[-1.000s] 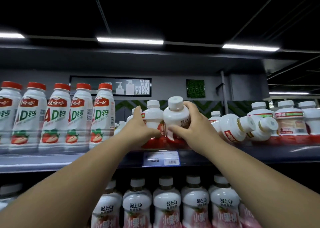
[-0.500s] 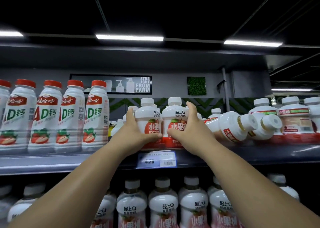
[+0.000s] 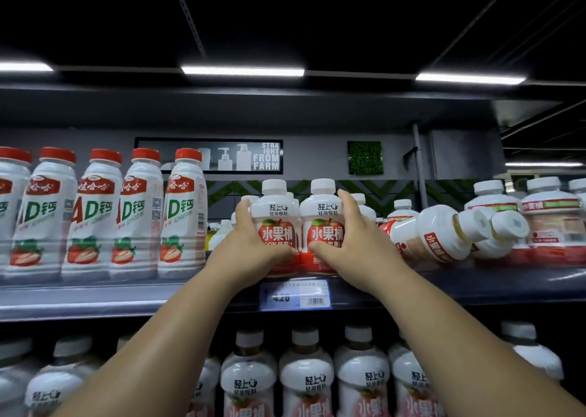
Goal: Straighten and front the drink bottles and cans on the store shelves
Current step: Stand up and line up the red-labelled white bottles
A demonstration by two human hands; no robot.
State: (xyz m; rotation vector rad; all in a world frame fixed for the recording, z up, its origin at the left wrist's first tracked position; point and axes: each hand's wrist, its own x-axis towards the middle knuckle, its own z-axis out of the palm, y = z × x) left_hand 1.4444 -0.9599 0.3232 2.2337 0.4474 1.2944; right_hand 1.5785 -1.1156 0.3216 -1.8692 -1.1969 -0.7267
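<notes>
Toppled bottles (image 3: 439, 234) lie just right of the apple bottles (image 3: 324, 218).

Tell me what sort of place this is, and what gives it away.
Most likely a grocery or convenience store's drinks aisle. Rows of identical red-capped bottles face forward on a shelf, a price tag with a barcode sits on its edge, and more white-capped bottles fill the shelf below.

Dim; ceiling strips (image 3: 242, 71) glaring, edges blurred.

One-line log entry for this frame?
left hand: grips left apple bottle | right hand: grips right apple bottle | both upright, labels front | tipped bottles right: pending
</notes>
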